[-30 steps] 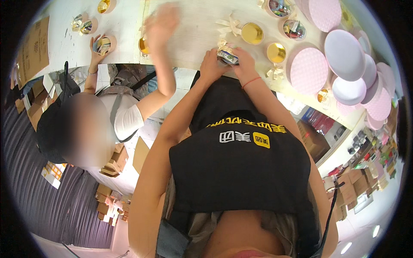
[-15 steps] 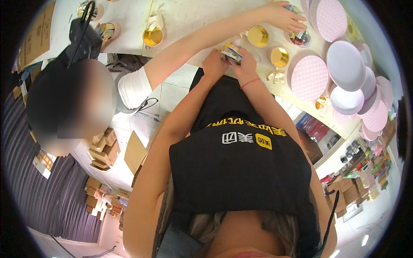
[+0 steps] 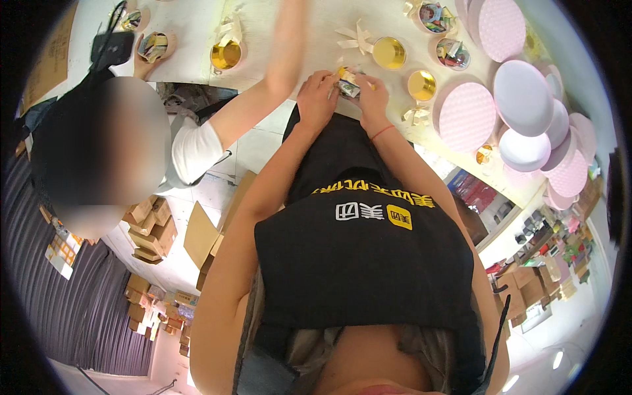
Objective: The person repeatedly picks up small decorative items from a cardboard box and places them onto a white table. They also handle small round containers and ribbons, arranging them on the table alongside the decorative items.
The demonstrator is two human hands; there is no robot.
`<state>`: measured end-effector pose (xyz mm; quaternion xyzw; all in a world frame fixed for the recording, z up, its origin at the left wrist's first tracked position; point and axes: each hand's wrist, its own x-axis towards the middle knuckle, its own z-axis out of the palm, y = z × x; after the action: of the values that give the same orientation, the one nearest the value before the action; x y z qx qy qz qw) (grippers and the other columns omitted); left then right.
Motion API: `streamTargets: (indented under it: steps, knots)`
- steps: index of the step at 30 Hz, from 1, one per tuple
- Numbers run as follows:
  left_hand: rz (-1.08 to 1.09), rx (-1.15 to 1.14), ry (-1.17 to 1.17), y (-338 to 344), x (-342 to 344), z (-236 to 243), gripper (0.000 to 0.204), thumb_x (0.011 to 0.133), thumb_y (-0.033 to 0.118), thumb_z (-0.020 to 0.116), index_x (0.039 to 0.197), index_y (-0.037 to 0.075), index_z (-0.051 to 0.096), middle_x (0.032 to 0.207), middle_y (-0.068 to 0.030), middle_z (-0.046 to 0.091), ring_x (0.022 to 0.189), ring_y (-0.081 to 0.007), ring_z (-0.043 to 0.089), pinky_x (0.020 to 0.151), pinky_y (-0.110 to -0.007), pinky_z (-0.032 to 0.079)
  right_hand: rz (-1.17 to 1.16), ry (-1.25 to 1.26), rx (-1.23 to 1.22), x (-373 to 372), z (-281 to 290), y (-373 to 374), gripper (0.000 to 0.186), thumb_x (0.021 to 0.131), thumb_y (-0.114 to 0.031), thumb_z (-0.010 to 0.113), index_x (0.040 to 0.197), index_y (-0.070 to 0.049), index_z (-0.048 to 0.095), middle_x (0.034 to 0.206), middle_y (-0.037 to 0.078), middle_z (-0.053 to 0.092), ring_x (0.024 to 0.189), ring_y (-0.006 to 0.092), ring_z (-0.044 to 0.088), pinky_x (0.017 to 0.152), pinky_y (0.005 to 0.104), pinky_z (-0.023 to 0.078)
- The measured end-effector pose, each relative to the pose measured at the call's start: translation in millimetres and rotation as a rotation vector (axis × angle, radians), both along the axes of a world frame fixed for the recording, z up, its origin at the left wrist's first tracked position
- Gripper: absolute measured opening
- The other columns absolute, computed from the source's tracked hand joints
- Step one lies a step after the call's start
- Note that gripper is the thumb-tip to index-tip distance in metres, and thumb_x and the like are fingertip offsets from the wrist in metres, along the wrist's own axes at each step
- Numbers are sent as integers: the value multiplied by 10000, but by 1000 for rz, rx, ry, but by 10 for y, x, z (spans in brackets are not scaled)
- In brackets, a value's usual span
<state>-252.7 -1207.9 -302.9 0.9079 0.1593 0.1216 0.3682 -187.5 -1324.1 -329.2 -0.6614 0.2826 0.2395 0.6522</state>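
Note:
At the table's near edge, my left hand [image 3: 317, 100] and my right hand [image 3: 373, 104] close in from both sides on a cluster of small printed packets [image 3: 349, 85]. Fingers of both hands curl round it; whether a cup sits beneath is hidden. Just beyond my right hand stand a gold round cup [image 3: 389, 52] with a cream ribbon bow [image 3: 356, 37] beside it, and another gold cup [image 3: 422, 85]. Farther off are two cups filled with packets, one at the back [image 3: 434, 18] and one nearer [image 3: 453, 54].
Pink and white round lids [image 3: 467, 117] pile up along the right. To the left, a co-worker's blurred forearm [image 3: 286, 56] crosses the table, and their other hand [image 3: 146, 64] is at a filled cup [image 3: 155, 46]. A gold cup [image 3: 226, 54] stands between us. Cardboard boxes [image 3: 153, 230] lie on the floor.
The co-worker's arm has swung back left from the filled cups at the right. My hands stay on the packets, my left fingers shifted slightly. The view has moved a little.

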Motion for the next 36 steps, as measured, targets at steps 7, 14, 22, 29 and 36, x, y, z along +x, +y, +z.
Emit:
streamTargets:
  steps: [7, 14, 22, 29, 36]
  knots:
    - [17, -97, 75, -61, 66, -41, 245, 723, 90, 767, 933, 99, 640, 928, -53, 610, 874, -272, 633, 700, -389, 524, 649, -359, 3, 163, 285, -451, 375, 854, -165, 728, 1181, -39, 594, 1195, 113, 607, 1114, 238, 610, 872, 391, 551]
    - [-82, -178, 188, -134, 94, -32, 281, 731, 103, 761, 974, 99, 620, 997, -81, 588, 910, -297, 628, 705, -409, 525, 1015, -757, -356, 233, 371, -614, 426, 766, -168, 781, 1148, -100, 608, 1275, 150, 561, 1159, 352, 565, 932, 411, 498]
    - [107, -336, 259, -265, 173, -99, 267, 713, 112, 749, 919, 73, 583, 970, -136, 579, 875, -359, 613, 734, -457, 511, 993, -862, -449, 241, 213, -599, 311, 734, -218, 749, 969, -79, 601, 1235, 124, 570, 972, 320, 648, 750, 413, 555]
    - [217, -502, 233, -165, 83, -217, 169, 735, 110, 756, 855, 5, 699, 737, -116, 677, 664, -191, 653, 624, -313, 510, 960, -832, -481, 215, 236, -543, 266, 736, -195, 716, 942, -87, 589, 1197, 114, 606, 963, 315, 645, 736, 408, 549]
    - [350, -676, 295, -139, 147, -153, 172, 751, 127, 772, 833, -13, 716, 661, -35, 657, 614, -79, 591, 580, -250, 470, 1027, -822, -548, 202, 245, -543, 366, 769, -176, 683, 1130, -160, 622, 1274, 119, 539, 981, 318, 644, 745, 415, 555]
